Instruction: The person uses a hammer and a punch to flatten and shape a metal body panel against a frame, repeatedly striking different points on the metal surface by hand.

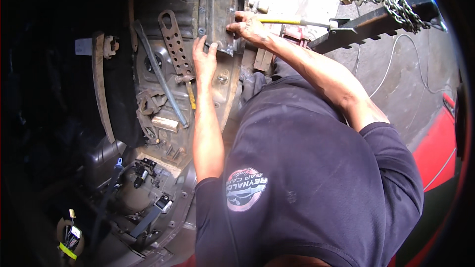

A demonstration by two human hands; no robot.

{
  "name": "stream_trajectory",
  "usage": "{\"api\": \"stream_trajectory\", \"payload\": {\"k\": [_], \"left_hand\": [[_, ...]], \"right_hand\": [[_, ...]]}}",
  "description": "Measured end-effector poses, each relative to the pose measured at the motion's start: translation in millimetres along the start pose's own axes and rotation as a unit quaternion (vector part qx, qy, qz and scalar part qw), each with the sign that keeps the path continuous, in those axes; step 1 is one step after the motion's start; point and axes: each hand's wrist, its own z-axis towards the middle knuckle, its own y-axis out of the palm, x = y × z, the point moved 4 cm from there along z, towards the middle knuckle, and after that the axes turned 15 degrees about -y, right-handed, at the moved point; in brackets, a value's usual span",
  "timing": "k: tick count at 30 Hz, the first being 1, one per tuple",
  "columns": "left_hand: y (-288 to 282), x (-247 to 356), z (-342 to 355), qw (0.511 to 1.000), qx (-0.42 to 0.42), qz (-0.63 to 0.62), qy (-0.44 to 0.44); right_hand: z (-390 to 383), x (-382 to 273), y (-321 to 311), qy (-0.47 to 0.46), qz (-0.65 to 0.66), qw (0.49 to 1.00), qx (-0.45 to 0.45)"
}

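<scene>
A long grey sheet-metal panel (217,7) with a row of spots along its left flange lies across the car body. My left hand (204,59) is at its near end, with fingers along the left edge and thumb on the near lip. On the right edge, my right hand (250,29) grips the panel with bent fingers; some fingertips are hidden behind it. Beyond that hand, a long tool with a yellow handle (279,20) reaches off to the right. Close to my left wrist are a perforated metal bar (174,39) and a yellow-handled hammer (190,94).
A bluish metal bar (161,74) and a curved brown strip (100,84) lie on the left. Seat-belt parts (153,215) are at lower left. A notched black beam (376,22) carries a chain (391,5) at upper right. Thin cable (418,57) trails over the floor.
</scene>
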Motion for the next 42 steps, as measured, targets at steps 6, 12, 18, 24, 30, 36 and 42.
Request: {"api": "stream_trajectory", "payload": {"k": [6,12,18,24,30,36,42], "left_hand": [[-49,10,-26,0.962,-0.033,-0.229,-0.144],[-111,-53,-59,0.880,-0.010,-0.447,-0.159],[-155,-150,-115,0.923,0.144,-0.306,-0.185],[-189,-233,-149,0.943,0.235,-0.168,-0.167],[-212,-281,-169,0.933,0.247,-0.204,-0.166],[-212,-301,-174,0.939,0.229,-0.200,-0.162],[-205,-310,-173,0.928,0.204,-0.266,-0.164]], "right_hand": [[-21,-85,22,-0.035,-0.071,0.990,-0.116],[-64,-79,104,-0.015,0.169,0.943,-0.288],[-119,-1,152,-0.042,-0.031,0.935,-0.352],[-150,8,201,0.031,-0.222,0.918,-0.328],[-130,32,259,0.113,-0.269,0.942,-0.165],[-130,31,275,0.016,-0.381,0.922,-0.067],[-144,7,264,0.062,-0.319,0.946,0.009]]}}
